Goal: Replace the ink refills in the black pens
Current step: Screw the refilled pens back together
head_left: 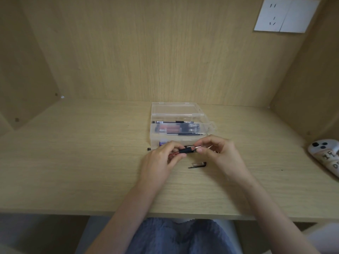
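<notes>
Both hands work at centre frame, just above the pale wood-grain desk (91, 171). Left hand (161, 158) is closed around the rear of a slim pen with a translucent reddish barrel and black rubber grip sleeve (185, 150), held roughly level. Right hand (216, 153) pinches the pen's pointed tip end between thumb and forefinger; whether it is turning the tip cone or only steadying it cannot be told.

On the desk just below the right hand lies a clear pen cap with a black clip (199, 165). A small black end plug (149, 149) sits to the left of the hands, apart from them. Behind the hands stands an open clear plastic storage box (178, 109); inside, a black pen (172, 122) lies along the far compartment, and thin black ink refills (186, 133) lie nearer the front.

Handling judgement: the pen is light and stiff, and the smooth plastic barrel is likely slippery, so the rubber sleeve is the secure hold for twisting. The refill is a thin tube that could bend or kink; best gripped near the tip and fed straight along the barrel axis. The loose plug and cap are small and may roll.
</notes>
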Demonstrator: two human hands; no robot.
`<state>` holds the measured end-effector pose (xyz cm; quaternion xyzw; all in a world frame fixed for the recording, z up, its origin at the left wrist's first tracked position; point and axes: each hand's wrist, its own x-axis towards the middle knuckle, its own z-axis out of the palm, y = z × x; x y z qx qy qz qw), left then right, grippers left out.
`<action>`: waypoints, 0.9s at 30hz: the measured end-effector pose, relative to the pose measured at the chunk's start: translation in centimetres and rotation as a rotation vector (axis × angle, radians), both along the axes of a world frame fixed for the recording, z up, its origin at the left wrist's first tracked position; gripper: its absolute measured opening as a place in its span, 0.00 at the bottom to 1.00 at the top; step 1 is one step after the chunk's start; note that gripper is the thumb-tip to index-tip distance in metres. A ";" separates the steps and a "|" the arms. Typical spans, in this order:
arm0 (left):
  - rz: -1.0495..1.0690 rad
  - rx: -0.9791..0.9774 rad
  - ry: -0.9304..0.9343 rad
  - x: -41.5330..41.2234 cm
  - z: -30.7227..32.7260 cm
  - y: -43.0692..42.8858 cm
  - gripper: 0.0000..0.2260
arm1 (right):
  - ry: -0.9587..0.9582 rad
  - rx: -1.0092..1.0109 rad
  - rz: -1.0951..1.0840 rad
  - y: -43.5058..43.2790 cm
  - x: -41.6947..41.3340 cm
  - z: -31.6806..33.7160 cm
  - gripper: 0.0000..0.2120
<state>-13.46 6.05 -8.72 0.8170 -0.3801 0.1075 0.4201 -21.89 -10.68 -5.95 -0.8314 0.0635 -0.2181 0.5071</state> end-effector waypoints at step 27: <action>-0.053 -0.026 -0.108 -0.1 0.2 0.1 0.07 | 0.034 -0.020 -0.010 0.5 -0.5 -1.9 0.16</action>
